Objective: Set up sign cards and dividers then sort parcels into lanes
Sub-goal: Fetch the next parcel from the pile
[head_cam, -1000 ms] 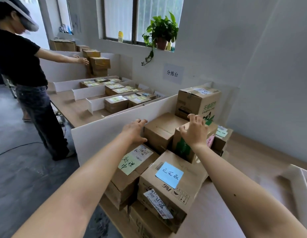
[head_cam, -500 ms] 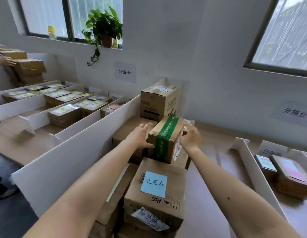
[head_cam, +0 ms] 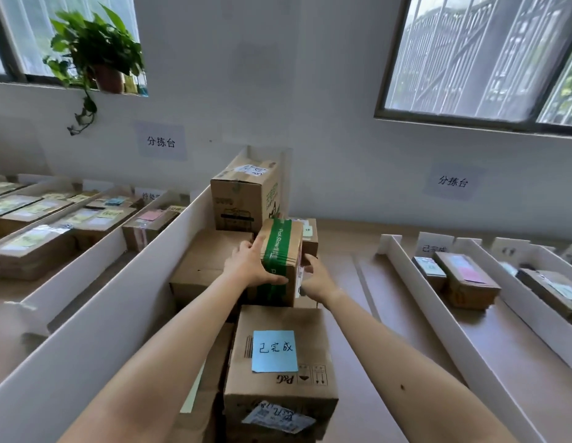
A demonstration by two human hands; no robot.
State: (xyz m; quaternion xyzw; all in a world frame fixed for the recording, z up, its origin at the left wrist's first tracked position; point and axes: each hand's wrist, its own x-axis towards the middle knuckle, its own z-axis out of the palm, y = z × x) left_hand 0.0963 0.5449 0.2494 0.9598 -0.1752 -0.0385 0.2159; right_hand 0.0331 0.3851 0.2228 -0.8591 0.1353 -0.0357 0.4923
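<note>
Sorting step: green-taped parcel [head_cam: 283,251] in both hands

Our left hand [head_cam: 251,266] and right hand [head_cam: 316,279] clasp its 2 sides, fingers curled round it, atop the pile [head_cam: 278,340] on the counter [head_cam: 358,314]; next we'd probably carry it to a lane [head_cam: 489,340].

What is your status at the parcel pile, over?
Left hand and right hand both grip the brown cardboard box with green tape. Tall brown cardboard carton close behind; cardboard box with blue note in front.
</note>
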